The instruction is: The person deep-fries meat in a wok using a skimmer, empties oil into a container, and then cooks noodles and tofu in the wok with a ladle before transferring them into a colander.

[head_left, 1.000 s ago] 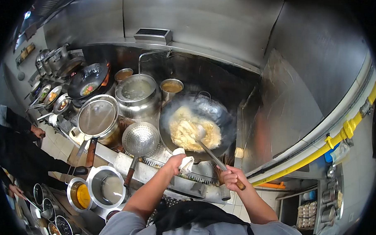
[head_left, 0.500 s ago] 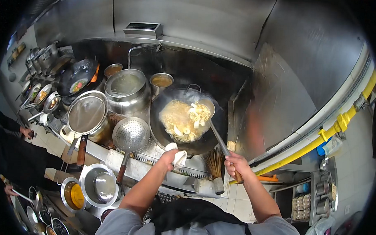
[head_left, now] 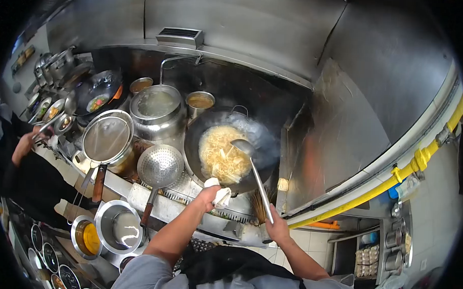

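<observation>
A dark wok (head_left: 190, 152) sits on the range, with pale yellow noodle-like strips (head_left: 223, 152) in cloudy, steaming liquid. My left hand (head_left: 207, 197) is closed on a folded white cloth (head_left: 221, 197) at the near rim of the wok; the cloth hides what lies beneath. Around the long handle of a metal ladle (head_left: 260, 184), the fingers of my right hand (head_left: 278, 228) are wrapped. The ladle's bowl is tilted above the food, at the right of the strips. A bamboo wok brush (head_left: 258, 204) stands partly hidden behind the ladle handle.
Left of the wok are a perforated strainer (head_left: 160, 166), a lidded steel pot (head_left: 156, 109) and a sieve (head_left: 108, 135). A co-worker's hand (head_left: 25, 145) holds a ladle near another wok (head_left: 98, 91). Behind the range runs a metal tap (head_left: 162, 71). A yellow pipe (head_left: 419, 158) curves along the right.
The ladle, heaped with strips before, has tipped and now shows none heaped in it. My right hand has moved left and down. The co-worker's hand has come up with a ladle.
</observation>
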`<state>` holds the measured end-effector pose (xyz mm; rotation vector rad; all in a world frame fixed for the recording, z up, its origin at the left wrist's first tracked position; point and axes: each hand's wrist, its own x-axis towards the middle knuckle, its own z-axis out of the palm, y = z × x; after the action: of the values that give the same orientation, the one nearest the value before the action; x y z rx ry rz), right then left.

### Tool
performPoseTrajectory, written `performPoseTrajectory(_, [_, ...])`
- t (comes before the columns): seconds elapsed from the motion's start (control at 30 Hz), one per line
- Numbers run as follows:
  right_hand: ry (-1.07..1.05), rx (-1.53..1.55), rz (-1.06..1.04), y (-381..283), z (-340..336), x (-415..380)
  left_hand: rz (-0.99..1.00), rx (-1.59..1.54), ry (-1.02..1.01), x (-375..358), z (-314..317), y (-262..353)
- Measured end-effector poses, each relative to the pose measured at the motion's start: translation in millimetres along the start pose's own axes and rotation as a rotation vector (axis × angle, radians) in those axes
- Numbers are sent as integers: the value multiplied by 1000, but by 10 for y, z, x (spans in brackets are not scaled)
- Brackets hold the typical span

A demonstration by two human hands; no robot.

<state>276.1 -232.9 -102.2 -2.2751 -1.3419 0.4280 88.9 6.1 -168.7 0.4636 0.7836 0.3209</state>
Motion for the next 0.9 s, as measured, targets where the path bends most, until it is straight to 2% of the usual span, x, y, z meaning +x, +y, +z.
performPoseTrajectory(0.1, [-47, -39, 57, -210, -270, 75, 30, 15, 34, -32, 0, -17])
performPoseTrajectory(0.17, [81, -27, -99, -266, -403, 143, 49, 4, 26, -30, 34, 10])
performPoseTrajectory(0.23, [59, 49, -98, -441, -594, 166, 58, -6, 26, -50, 6, -11])
performPoseTrajectory(0.3, [-349, 384, 370, -670, -763, 171, 26, -8, 53, 19, -14, 3])
performPoseTrajectory(0.33, [-329, 291, 282, -614, -657, 221, 30, -16, 44, 59, -26, -9])
performPoseTrajectory(0.37, [-329, 283, 279, -451, -509, 242, 19, -39, 17, 92, -80, -33])
performPoseTrajectory(0.4, [-100, 157, -66, -263, -332, 231, 5, -54, -6, 135, -140, -60])
performPoseTrajectory(0.5, [-158, 271, 9, -662, -623, 305, 24, 29, -33, 304, -372, -266])
performPoseTrajectory(0.53, [-44, 110, -118, -759, -725, 461, 165, -31, 4, 83, -300, -377])
performPoseTrajectory(0.57, [75, -48, -224, -868, -826, 563, 160, -111, 27, -60, -249, -428])
performPoseTrajectory(0.63, [11, -208, -77, -1354, -1183, 987, 143, -173, -11, -265, -173, -544])
performPoseTrajectory(0.7, [109, -225, -298, -1290, -1197, 1372, 125, -183, -23, -514, -48, -484])
performPoseTrajectory(0.77, [-27, -394, -374, -1470, -1297, 2055, 123, -224, -24, -722, 54, -580])
performPoseTrajectory(0.83, [-160, -473, -458, -1723, -1416, 2108, 172, -280, -3, -855, 127, -614])
performPoseTrajectory(0.9, [-194, -544, -489, -1757, -1524, 2126, 171, -311, 4, -1082, 224, -596])
